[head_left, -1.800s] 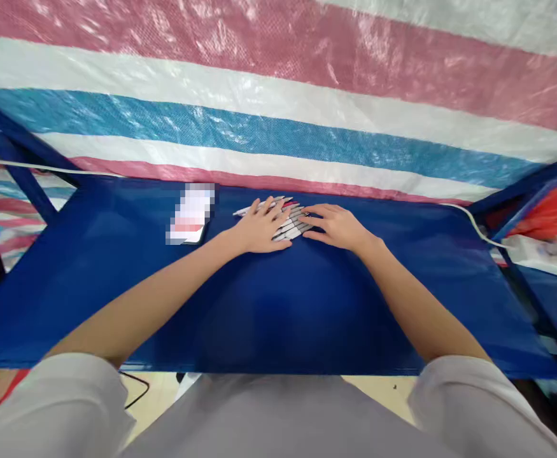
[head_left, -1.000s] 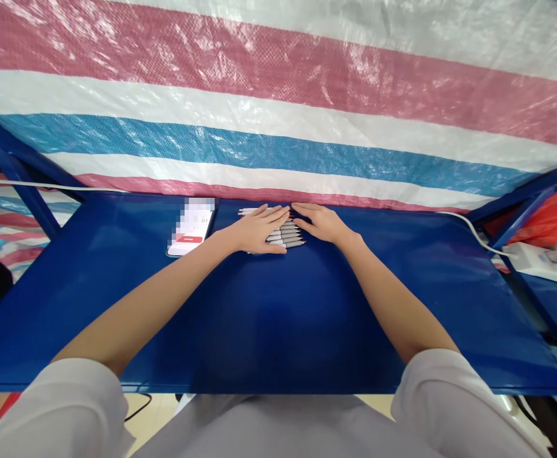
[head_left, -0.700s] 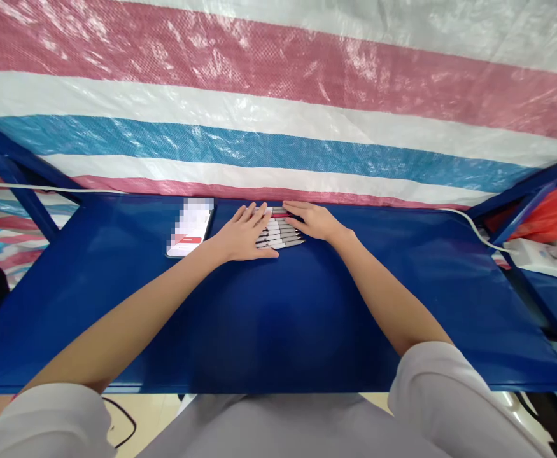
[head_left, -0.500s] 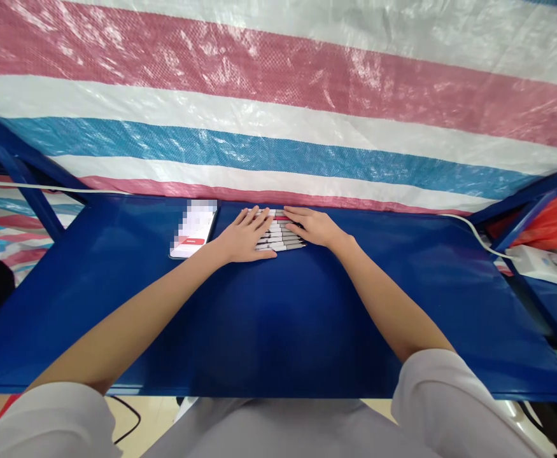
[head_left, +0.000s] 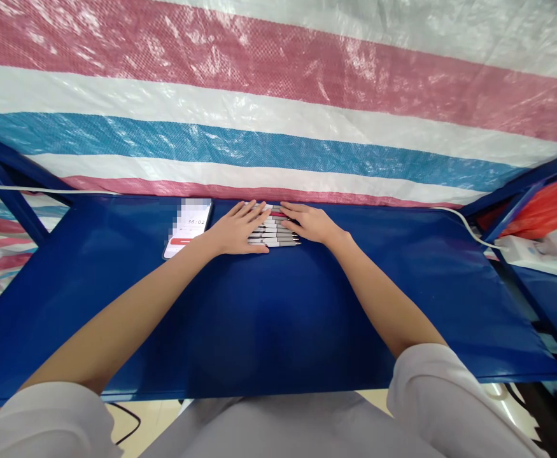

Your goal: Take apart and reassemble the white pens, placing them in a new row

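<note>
Several grey-and-white pens (head_left: 278, 234) lie side by side in a neat row at the far middle of the blue table (head_left: 278, 318). My left hand (head_left: 237, 228) rests flat on the row's left end with its fingers spread. My right hand (head_left: 307, 222) lies flat over the right end, fingers stretched toward the left. Both hands press on the pens and hold none of them. A red-tipped pen shows between the two hands.
A phone (head_left: 188, 228) with a lit screen lies just left of my left hand. A striped red, white and blue tarp (head_left: 278, 114) hangs behind the table. A white cable (head_left: 469, 226) runs along the right rear edge.
The pens were fanned out at an angle; both hands have pushed them together into a tight, straight row. The hands have drawn closer and shifted slightly left.
</note>
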Demonstrator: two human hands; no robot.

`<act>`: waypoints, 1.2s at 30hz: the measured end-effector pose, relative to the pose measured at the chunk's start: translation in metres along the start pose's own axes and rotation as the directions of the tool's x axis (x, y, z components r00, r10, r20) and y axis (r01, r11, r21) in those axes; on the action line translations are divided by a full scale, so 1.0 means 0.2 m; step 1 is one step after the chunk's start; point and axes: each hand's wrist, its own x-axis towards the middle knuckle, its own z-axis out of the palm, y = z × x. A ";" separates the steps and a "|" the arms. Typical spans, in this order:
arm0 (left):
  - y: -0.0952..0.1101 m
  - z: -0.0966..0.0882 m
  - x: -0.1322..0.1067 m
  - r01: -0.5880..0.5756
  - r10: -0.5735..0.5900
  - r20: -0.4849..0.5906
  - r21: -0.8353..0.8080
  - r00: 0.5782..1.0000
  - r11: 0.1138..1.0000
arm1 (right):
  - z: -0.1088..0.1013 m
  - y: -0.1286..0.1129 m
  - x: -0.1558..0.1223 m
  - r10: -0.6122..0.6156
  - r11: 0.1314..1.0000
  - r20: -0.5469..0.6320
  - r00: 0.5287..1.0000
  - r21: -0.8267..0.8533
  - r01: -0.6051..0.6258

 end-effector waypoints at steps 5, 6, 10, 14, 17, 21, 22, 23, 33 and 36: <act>-0.01 0.01 -0.01 -0.006 0.006 -0.024 0.011 1.000 1.000 | -0.01 0.00 0.00 0.015 1.000 -0.009 1.000 0.022 -0.015; -0.01 0.02 -0.01 -0.008 0.009 -0.029 0.009 1.000 1.000 | -0.01 -0.01 0.00 0.019 1.000 -0.012 1.000 0.025 -0.018; 0.00 0.02 -0.01 -0.018 0.018 -0.049 0.003 0.999 1.000 | -0.01 -0.01 0.01 0.026 0.999 -0.014 1.000 0.031 -0.025; 0.01 0.00 -0.02 -0.015 0.014 -0.070 -0.022 0.997 1.000 | -0.01 -0.02 0.01 0.019 0.999 -0.037 0.999 0.038 -0.018; 0.03 -0.02 -0.04 0.015 -0.020 -0.108 -0.044 0.994 0.999 | -0.03 -0.02 0.00 0.030 0.999 -0.048 0.998 0.040 -0.028; 0.11 -0.02 -0.11 0.072 -0.082 -0.214 -0.053 0.973 0.996 | -0.04 -0.06 -0.07 0.058 0.998 -0.115 0.992 0.026 -0.056; 0.14 -0.02 -0.13 0.093 -0.106 -0.239 -0.065 0.965 0.994 | -0.04 -0.08 -0.10 0.070 0.997 -0.141 0.987 0.024 -0.068; 0.17 -0.01 -0.15 0.114 -0.129 -0.257 -0.074 0.958 0.991 | -0.03 -0.09 -0.13 0.088 0.996 -0.167 0.982 0.024 -0.086; 0.38 0.06 -0.34 0.340 -0.361 -0.360 -0.125 0.860 0.932 | 0.06 -0.30 -0.45 0.293 0.949 -0.269 0.918 -0.036 -0.314; 0.39 0.08 -0.38 0.372 -0.398 -0.355 -0.140 0.846 0.917 | 0.09 -0.33 -0.50 0.347 0.930 -0.267 0.899 -0.022 -0.366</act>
